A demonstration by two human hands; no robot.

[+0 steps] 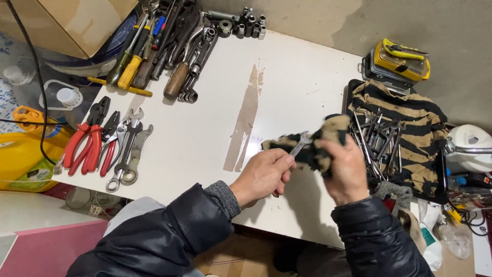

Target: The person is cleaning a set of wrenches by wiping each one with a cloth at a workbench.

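My left hand (262, 176) grips a small silver open-end wrench (300, 143) by its shaft, over the near edge of the white table (292, 82). My right hand (347, 169) holds a striped tan-and-black rag (328, 134) bunched around the wrench's far end. Just right of my hands, several more wrenches (376, 141) lie heaped on a larger striped cloth (410, 110).
Red-handled pliers (84, 141) and combination wrenches (128, 151) lie at the table's left edge. Screwdrivers and larger tools (164, 46) and sockets (246, 23) sit at the far left corner. A yellow tool case (401, 59) is at far right, a cardboard box (66, 20) at top left.
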